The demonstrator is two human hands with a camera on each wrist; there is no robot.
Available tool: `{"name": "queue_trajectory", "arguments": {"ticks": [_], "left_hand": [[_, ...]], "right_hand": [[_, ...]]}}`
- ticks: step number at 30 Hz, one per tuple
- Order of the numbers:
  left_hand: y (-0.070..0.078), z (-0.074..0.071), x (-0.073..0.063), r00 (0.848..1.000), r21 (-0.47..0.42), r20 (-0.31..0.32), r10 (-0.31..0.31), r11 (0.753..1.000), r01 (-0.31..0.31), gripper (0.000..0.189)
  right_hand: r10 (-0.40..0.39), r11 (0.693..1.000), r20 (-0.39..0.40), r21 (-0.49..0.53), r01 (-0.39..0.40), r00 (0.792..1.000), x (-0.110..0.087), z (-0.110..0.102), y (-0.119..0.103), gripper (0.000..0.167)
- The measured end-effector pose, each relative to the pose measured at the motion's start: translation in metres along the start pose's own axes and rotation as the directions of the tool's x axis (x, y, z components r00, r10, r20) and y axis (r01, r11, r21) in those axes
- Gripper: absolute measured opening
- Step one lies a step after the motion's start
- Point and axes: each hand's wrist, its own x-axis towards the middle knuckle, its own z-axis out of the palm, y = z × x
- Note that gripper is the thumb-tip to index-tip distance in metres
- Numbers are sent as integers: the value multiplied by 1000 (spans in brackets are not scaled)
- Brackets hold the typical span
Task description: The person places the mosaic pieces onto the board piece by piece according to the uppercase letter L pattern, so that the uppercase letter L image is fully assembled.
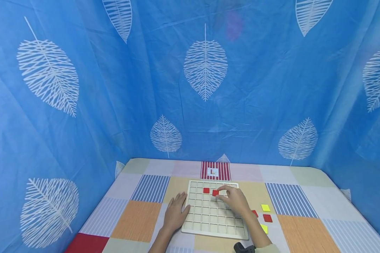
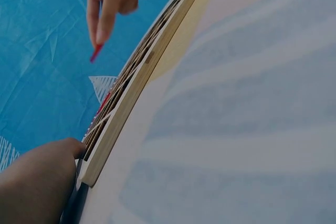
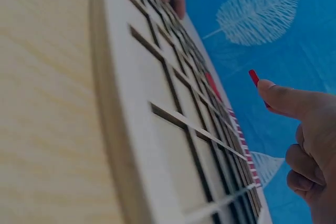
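Note:
A pale wooden grid board [image 1: 197, 218] with square cells lies on the patterned cloth. My right hand [image 1: 235, 200] pinches a red square tile [image 1: 215, 193] between thumb and fingertips over the board's upper part. In the right wrist view, the pinched tile [image 3: 253, 77] is seen edge-on, held above the grid. Another red tile [image 1: 206, 190] sits in a cell just left of the held one. Flat beside the board's left edge rests my left hand [image 1: 175, 213], its fingers extended and the thumb touching the rim.
Right of the board lie loose tiles: a yellow one [image 1: 265, 207], a red one [image 1: 267, 218], another yellow one [image 1: 264, 228] and a red one partly behind the right forearm. Beyond the board is a small card [image 1: 213, 172] with a grid pattern. A blue leaf-print curtain [image 1: 240, 123] surrounds the table.

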Motion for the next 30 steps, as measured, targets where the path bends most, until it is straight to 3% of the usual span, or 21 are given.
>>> {"name": "queue_trajectory", "arguments": {"ticks": [11,21,30], "left_hand": [[0,0,0,1000,1,3,-4,1000,4,47],[-1,1,-1,1000,-2,4,-1,1000,1,48],[0,0,-1,1000,-6,3,0,1000,1,47]], "right_hand": [[-4,1000,42,-7,4,999,1,29,-2,22],[-80,993,34,-88,82,996,3,34,-9,24],[-121,989,43,-77,124,992,8,39,-7,25]]}}
